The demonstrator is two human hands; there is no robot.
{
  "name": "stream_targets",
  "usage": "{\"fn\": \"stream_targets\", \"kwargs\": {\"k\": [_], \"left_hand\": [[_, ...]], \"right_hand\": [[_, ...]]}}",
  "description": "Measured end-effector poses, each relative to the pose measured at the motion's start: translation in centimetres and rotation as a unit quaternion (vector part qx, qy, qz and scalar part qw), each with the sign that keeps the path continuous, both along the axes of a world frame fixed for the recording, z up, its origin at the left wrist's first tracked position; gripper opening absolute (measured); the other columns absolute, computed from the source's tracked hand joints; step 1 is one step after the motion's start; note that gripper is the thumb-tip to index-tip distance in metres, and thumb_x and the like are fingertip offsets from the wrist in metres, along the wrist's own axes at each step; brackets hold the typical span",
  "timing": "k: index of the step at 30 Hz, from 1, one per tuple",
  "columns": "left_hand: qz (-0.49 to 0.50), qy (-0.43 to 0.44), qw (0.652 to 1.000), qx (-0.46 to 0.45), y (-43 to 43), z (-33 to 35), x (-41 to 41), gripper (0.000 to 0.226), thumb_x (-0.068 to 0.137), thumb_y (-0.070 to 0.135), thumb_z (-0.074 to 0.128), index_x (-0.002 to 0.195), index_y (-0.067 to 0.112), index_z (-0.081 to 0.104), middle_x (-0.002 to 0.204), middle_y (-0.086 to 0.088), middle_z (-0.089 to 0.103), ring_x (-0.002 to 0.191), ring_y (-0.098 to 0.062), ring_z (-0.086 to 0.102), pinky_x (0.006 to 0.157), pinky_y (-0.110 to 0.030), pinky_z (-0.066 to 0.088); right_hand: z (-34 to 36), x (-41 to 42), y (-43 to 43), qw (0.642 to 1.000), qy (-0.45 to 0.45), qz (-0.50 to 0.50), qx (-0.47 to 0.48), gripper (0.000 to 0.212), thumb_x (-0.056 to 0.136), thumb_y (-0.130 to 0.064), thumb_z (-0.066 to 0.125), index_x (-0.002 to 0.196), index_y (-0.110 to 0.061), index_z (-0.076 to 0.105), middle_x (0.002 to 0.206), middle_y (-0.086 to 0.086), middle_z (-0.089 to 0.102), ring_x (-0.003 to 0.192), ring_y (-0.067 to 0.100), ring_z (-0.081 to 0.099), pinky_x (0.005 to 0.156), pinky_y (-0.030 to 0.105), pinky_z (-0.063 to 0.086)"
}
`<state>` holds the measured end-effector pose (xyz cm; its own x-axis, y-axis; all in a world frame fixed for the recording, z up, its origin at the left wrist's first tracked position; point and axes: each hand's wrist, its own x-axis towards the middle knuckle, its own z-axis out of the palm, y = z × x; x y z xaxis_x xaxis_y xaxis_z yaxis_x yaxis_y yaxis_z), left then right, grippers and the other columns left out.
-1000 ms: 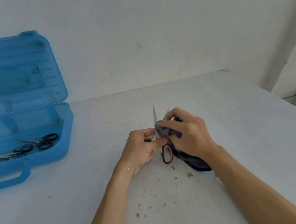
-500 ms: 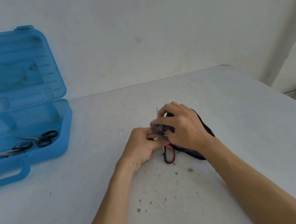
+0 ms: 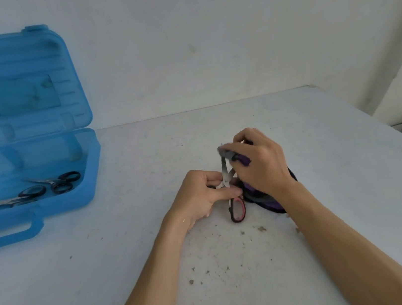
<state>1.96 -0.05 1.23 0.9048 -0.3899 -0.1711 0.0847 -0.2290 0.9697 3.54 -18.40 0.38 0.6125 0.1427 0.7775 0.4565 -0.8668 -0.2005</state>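
White wall, white scuffed tabletop (image 3: 339, 157) speckled with dark crumbs, and at the far left an open translucent blue plastic case (image 3: 47, 214) with two pairs of black-handled scissors (image 3: 51, 186) lying in its lower half. Near the middle of the table, close in front of the person, both hands meet over a pair of steel scissors with black handles lined in red (image 3: 224, 172). Their long axis runs away from the person: one handle loop is nearest the body and low by the table, and the blades are slightly parted, pointing up toward the wall. The left hand (image 3: 201, 195) grips them around the pivot, fingers curled. The right hand (image 3: 261, 164) sits just right of the blades and higher, its bent fingers pinching a fold of grey-and-purple cloth (image 3: 244, 160) at the blade tips. The rest of the cloth bunches on the table under that wrist. To my eye a blade is being wiped. With the cloth at the tip end, any stroke must run along the blade's length toward the pivot. The right hand is placed to make it, while the left merely steadies.
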Motion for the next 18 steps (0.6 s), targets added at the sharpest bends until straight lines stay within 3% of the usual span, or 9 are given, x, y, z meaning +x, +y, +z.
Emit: {"fn": "stream_targets", "kwargs": {"k": [2, 5, 9, 12, 15, 18], "left_hand": [[0.002, 0.017, 1.000, -0.020, 0.1, 0.0, -0.1, 0.026, 0.081, 0.015, 0.086, 0.105, 0.009, 0.079, 0.099, -0.008, 0.080, 0.052, -0.013, 0.056, 0.039, -0.028, 0.023], [0.048, 0.043, 0.993, -0.096, 0.3, 0.4, 0.1, 0.024, 0.094, 0.025, 0.073, 0.108, 0.006, 0.076, 0.103, -0.006, 0.080, 0.088, -0.020, 0.075, 0.041, -0.025, 0.027], [0.093, 0.131, 0.952, -0.261, 0.5, 0.8, 0.8, 0.056, 0.107, 0.048, 0.040, 0.125, 0.001, 0.065, 0.117, -0.012, 0.077, 0.112, -0.025, 0.073, 0.037, -0.019, 0.028], [0.102, 0.150, 0.926, -0.332, 1.0, 0.6, 1.0, 0.071, 0.106, 0.058, 0.028, 0.130, 0.001, 0.063, 0.123, -0.015, 0.074, 0.116, -0.028, 0.071, 0.038, -0.019, 0.027], [0.104, 0.146, 0.920, -0.350, 1.2, 0.5, 1.2, 0.074, 0.105, 0.061, 0.027, 0.130, 0.002, 0.064, 0.125, -0.015, 0.073, 0.117, -0.029, 0.070, 0.038, -0.019, 0.027], [0.112, 0.128, 0.927, -0.333, 1.0, 0.6, 1.3, 0.060, 0.106, 0.052, 0.038, 0.128, 0.005, 0.066, 0.123, -0.011, 0.074, 0.115, -0.026, 0.072, 0.040, -0.019, 0.027]], "right_hand": [[0.4, 0.3, -0.7, 0.995, 0.014, -0.079, 0.066, 0.022, 0.089, -0.013, 0.076, 0.110, -0.016, 0.079, 0.099, 0.002, 0.064, 0.081, 0.020, 0.062, 0.059, 0.032, 0.053], [1.3, -0.2, -1.9, 0.972, 0.042, -0.118, 0.199, 0.023, 0.095, -0.014, 0.071, 0.117, -0.015, 0.076, 0.106, -0.003, 0.062, 0.089, 0.014, 0.059, 0.077, 0.029, 0.055], [2.3, -1.5, -2.8, 0.932, 0.089, -0.099, 0.337, 0.020, 0.096, -0.014, 0.068, 0.113, -0.017, 0.077, 0.110, -0.006, 0.067, 0.098, 0.007, 0.063, 0.085, 0.008, 0.048], [3.0, -1.8, -2.9, 0.902, 0.099, -0.063, 0.415, 0.017, 0.095, -0.016, 0.068, 0.106, -0.026, 0.077, 0.110, -0.008, 0.072, 0.102, 0.004, 0.066, 0.090, 0.020, 0.053], [3.2, -2.2, -2.4, 0.900, 0.105, -0.041, 0.420, 0.017, 0.093, -0.013, 0.069, 0.102, -0.026, 0.077, 0.108, -0.007, 0.073, 0.102, 0.006, 0.068, 0.093, 0.027, 0.056], [3.1, -2.9, -1.5, 0.937, 0.076, 0.004, 0.341, 0.016, 0.091, -0.010, 0.071, 0.102, -0.016, 0.079, 0.104, -0.004, 0.071, 0.098, 0.005, 0.067, 0.089, 0.024, 0.056]]}}
